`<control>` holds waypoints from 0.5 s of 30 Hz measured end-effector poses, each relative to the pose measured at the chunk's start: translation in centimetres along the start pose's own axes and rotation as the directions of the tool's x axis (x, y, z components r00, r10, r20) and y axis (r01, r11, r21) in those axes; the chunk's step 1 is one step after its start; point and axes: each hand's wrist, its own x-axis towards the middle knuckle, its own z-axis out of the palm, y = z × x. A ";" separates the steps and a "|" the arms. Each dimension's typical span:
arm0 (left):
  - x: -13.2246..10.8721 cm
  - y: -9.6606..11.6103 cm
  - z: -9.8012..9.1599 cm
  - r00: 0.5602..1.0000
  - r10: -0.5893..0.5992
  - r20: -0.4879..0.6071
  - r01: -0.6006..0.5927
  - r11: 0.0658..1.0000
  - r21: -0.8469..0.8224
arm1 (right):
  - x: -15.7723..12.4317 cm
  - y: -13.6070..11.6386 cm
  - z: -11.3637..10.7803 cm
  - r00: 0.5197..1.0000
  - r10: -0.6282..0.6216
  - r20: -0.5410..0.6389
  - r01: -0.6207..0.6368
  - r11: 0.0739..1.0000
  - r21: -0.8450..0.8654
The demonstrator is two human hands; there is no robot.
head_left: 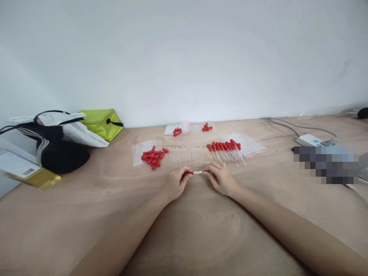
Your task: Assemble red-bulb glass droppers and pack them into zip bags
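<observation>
Between my hands a clear dropper tube [198,172] lies level, its left end at a red rubber bulb [188,173]. The bulb is pinched in my left hand [176,183]; my right hand [220,179] grips the tube's other end, which my fingers hide. Just beyond them, loose clear tubes [186,156] lie side by side in a row. A pile of red bulbs [153,158] is to the left of that row. On the right, several droppers with bulbs fitted [225,149] lie together on the table.
Plastic bags [253,145] lie under and beside the parts. Farther back are smaller groups of red bulbs [207,127]. At left stand a lime-green bag [100,122], a black cap [60,153] and a gold box [37,179]. A power strip [310,140] with cables is at right.
</observation>
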 end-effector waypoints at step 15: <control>0.0 -0.2 0.4 0.985 0.158 0.070 -0.164 0.982 0.089 | 0.3 0.5 -0.4 0.997 -0.076 0.025 0.079 0.986 -0.144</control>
